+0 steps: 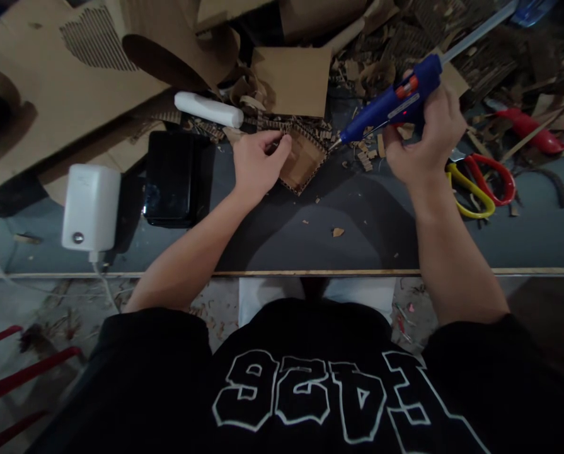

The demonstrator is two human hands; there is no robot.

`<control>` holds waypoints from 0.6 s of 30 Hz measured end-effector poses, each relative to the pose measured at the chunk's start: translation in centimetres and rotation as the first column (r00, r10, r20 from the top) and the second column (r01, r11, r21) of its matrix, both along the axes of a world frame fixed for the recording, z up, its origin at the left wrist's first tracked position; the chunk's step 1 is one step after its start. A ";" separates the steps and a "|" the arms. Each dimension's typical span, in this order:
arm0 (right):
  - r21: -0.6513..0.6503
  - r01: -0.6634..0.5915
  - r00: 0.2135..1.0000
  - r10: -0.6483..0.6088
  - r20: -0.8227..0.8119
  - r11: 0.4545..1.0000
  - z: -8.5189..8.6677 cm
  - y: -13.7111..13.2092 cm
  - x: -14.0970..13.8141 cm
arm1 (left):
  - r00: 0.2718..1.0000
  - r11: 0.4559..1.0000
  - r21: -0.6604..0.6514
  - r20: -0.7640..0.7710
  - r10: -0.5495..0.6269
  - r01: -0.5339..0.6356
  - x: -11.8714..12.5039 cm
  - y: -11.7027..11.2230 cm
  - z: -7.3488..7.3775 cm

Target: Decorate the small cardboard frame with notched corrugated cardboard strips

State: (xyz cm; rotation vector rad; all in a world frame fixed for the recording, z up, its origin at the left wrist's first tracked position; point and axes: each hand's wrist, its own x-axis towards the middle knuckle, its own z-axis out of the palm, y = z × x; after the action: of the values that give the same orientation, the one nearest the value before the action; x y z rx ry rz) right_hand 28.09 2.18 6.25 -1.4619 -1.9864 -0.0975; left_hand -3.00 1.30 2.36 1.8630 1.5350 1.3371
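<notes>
A small square of corrugated cardboard (305, 165) lies corner-down on the dark table (282, 233). My left hand (258, 162) rests on its left edge, fingers pinched on a cardboard strip along that edge. My right hand (428, 142) is wrapped round a blue glue gun (395, 104). A clear glue stick juts from the gun's back, up to the right. The gun's nozzle points down-left, close to the square's upper right edge.
A black box (175, 178) and a white power adapter (91, 207) sit left of the hands. A white cylinder (209, 109) lies behind them. Yellow and red scissors (483, 183) lie at the right. Cardboard sheets and scraps (291, 79) crowd the back.
</notes>
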 end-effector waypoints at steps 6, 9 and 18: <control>-0.019 0.054 0.997 -0.053 0.057 0.998 0.5 -0.3 -0.2 | 0.999 0.999 -0.028 -0.019 -0.029 0.028 -0.3 0.0 0.0; -0.040 0.037 0.998 -0.035 0.047 0.999 0.6 -0.4 -0.1 | 0.999 0.999 -0.042 -0.013 -0.033 0.032 -0.4 0.1 -0.1; 0.060 0.023 0.996 -0.028 0.089 0.998 -0.3 0.3 0.2 | 1.000 0.998 -0.063 -0.001 -0.015 0.015 -0.2 0.1 -0.2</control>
State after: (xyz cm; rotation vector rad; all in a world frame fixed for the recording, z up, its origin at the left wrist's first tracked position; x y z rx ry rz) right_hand 28.33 2.48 5.91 -1.4690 -2.0189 -0.2341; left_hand -3.24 1.42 2.12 1.8345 1.5432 1.2663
